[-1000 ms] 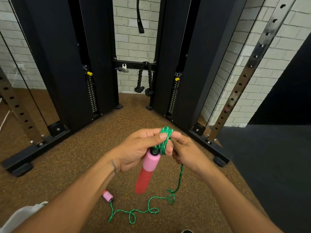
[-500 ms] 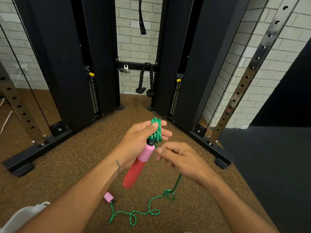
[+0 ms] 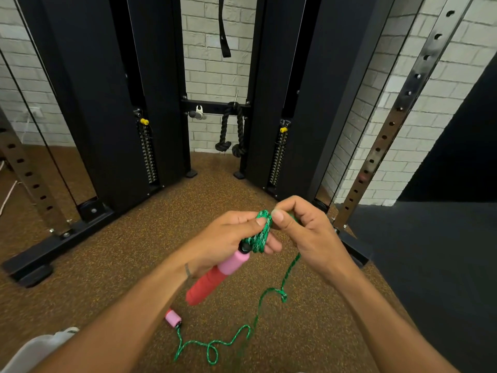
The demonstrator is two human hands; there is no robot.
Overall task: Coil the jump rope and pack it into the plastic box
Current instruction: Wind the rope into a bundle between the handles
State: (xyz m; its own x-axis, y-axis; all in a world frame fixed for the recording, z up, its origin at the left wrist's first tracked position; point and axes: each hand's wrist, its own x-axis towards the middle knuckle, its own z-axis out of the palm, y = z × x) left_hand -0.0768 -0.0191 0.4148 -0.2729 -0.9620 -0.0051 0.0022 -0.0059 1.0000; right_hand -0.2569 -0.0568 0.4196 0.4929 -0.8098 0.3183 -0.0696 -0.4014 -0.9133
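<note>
My left hand (image 3: pixel 228 238) grips a small coil of green jump rope (image 3: pixel 259 234) together with the top of a pink and red handle (image 3: pixel 215 277), which hangs down and to the left. My right hand (image 3: pixel 306 235) pinches the rope at the top of the coil, thumb against it. From that hand the loose rope (image 3: pixel 258 313) drops to the floor and snakes left to the second pink handle (image 3: pixel 173 317), partly hidden behind my left forearm. A corner of the translucent plastic box (image 3: pixel 35 348) shows at the bottom left.
I stand on brown speckled rubber floor (image 3: pixel 129 254). A black cable machine (image 3: pixel 107 103) with two weight stacks fills the space ahead, its base feet reaching toward me on both sides. A perforated steel upright (image 3: pixel 382 135) leans at right, beside a dark mat (image 3: pixel 430 265).
My right hand has risen from below the coil back to its top, laying another turn of rope on it. The trailing rope on the floor has been drawn slightly shorter.
</note>
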